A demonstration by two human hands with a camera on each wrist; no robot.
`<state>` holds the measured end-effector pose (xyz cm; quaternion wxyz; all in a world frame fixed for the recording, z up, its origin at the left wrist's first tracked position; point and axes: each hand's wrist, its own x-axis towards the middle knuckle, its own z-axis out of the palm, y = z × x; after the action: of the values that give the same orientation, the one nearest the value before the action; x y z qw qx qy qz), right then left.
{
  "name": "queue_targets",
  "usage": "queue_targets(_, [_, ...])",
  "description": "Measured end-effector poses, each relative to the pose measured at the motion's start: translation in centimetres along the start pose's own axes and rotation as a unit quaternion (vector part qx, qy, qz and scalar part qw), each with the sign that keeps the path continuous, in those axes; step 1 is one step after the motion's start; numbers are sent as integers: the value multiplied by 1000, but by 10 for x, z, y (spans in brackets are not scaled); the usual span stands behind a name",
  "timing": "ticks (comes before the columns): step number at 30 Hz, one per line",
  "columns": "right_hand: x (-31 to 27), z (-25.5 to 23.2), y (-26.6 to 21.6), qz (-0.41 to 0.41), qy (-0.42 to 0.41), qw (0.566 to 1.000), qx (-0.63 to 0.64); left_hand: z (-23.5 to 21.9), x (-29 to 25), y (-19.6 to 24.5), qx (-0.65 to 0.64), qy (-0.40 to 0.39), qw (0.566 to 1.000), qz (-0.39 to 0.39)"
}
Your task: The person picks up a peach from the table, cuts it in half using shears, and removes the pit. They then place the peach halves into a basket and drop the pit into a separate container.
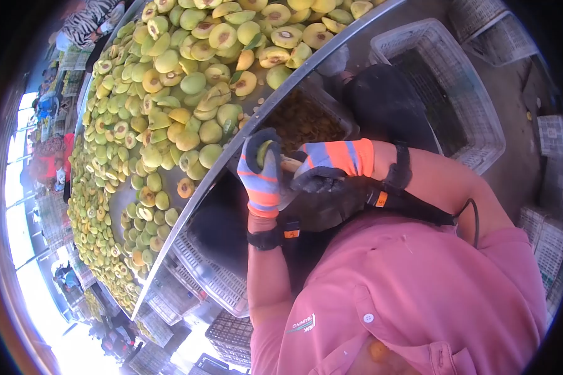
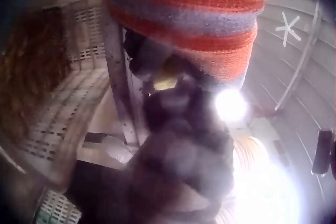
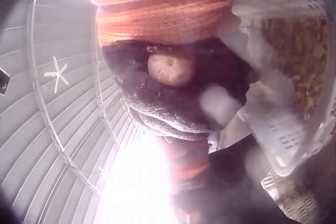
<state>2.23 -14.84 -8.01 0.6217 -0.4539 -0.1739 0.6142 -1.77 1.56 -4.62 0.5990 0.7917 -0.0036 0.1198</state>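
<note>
My left hand [image 1: 261, 172], in a grey, orange and blue knit glove, grips a green peach-like fruit [image 1: 264, 152] in its curled fingers. In the left wrist view a yellow bit of the fruit [image 2: 165, 83] shows between the dark glove fingers. My right hand [image 1: 331, 164], gloved the same way, is curled round a wooden handle [image 1: 291, 164] right beside the fruit. The handle's round butt [image 3: 170, 69] sticks out of the fist in the right wrist view. Its working end is hidden at the left hand.
A metal-edged table [image 1: 191, 209] bears a wide spread of halved green-yellow fruit [image 1: 209, 131]. Below its rim stands a bin of brown pieces [image 1: 303, 119]. A large white crate [image 1: 481, 112] lies at the right, more crates [image 1: 216, 281] at the lower left. Other people work across the table.
</note>
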Motion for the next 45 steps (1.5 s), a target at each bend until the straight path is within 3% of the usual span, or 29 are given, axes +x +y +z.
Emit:
queue_targets(1, [-3, -2, -2, 29, -55, 997, 40, 0, -3, 0, -7, 16, 1000, 6])
queue_targets(2, [-2, -4, -3, 106, -130, 970, 178, -2, -6, -1, 22, 7, 999, 33])
queue_targets(3, [-1, -6, -3, 181, -200, 912, 310, -5, -8, 3, -5, -11, 1000, 8])
queue_targets(5, [-25, 17, -20, 67, -67, 990, 108, -11, -15, 22, -57, -42, 997, -43])
queue_targets(6, [-33, 24, -30, 91, -83, 987, 104, -15, -21, 37, -51, -61, 996, -52])
queue_targets(7, [-40, 28, -38, 114, -98, 984, 99, -22, -23, 49, 9, -102, 995, -7])
queue_targets(10, [-50, 43, -48, 51, -188, 980, 45, -40, -29, 82, 58, -201, 976, 60])
queue_targets(13, [-48, 49, -32, 6, -225, 972, 67, -41, -36, 100, 55, -190, 976, 89])
queue_targets(16, [-49, 51, -40, 49, -245, 962, 110, -38, -42, 96, 49, -135, 980, 137])
queue_targets(19, [-52, 47, -36, 84, -254, 951, 158, -39, -35, 99, 15, -161, 982, 96])
queue_targets(20, [-48, 47, -28, 62, -261, 945, 188, -40, -36, 95, -29, -176, 983, 47])
queue_targets(23, [-47, 47, -26, 122, -235, 918, 295, -39, -34, 81, -125, -180, 976, -1])
queue_targets(25, [-49, 48, -26, 139, -207, 910, 332, -32, -37, 81, -176, -133, 975, -35])
queue_targets(27, [-48, 52, -26, 81, -134, 963, 219, -25, -42, 81, -209, -73, 971, -89])
queue_targets(31, [-41, 51, -21, 65, -132, 962, 229, -10, -55, 47, -298, 61, 938, -166])
queue_targets(32, [-38, 52, -22, 66, -149, 941, 296, -9, -58, 36, -175, 69, 977, -105])
queue_targets(34, [-26, 50, -20, 68, -176, 885, 425, -9, -61, 24, 82, 108, 991, 10])
queue_targets(35, [-22, 44, -18, -23, -90, 962, 257, -7, -61, 18, 203, 121, 969, 69])
queue_targets(36, [-18, 38, -14, -109, 3, 991, 78, -19, -60, 24, 221, 89, 969, 64])
queue_targets(37, [-14, 30, -9, -185, 92, 973, -107, -31, -61, 19, 193, 86, 977, 43])
queue_targets(38, [-4, 16, -5, -132, 119, 982, 67, -43, -62, 27, 183, 123, 975, 3])
queue_targets(39, [11, -2, -3, -78, 145, 957, 238, -56, -63, 35, 170, 160, 972, -36])
queue_targets(40, [19, -12, 0, -28, 166, 899, 405, -79, -65, 29, 278, 143, 949, 34])
queue_targets(41, [21, -15, 5, -6, 142, 906, 398, -90, -69, 31, 125, 174, 973, -89])
queue_targets(42, [24, -19, 7, 18, 114, 914, 389, -101, -74, 34, -34, 238, 950, -198])
queue_targets(43, [28, -17, 2, 42, 84, 922, 376, -109, -76, 43, -88, 280, 939, -178])
queue_targets(44, [30, -13, 1, 46, 108, 923, 366, -117, -78, 51, -140, 320, 924, -154])
queue_targets(45, [28, 0, -4, 50, 134, 922, 358, -126, -85, 51, 41, 322, 944, -60])
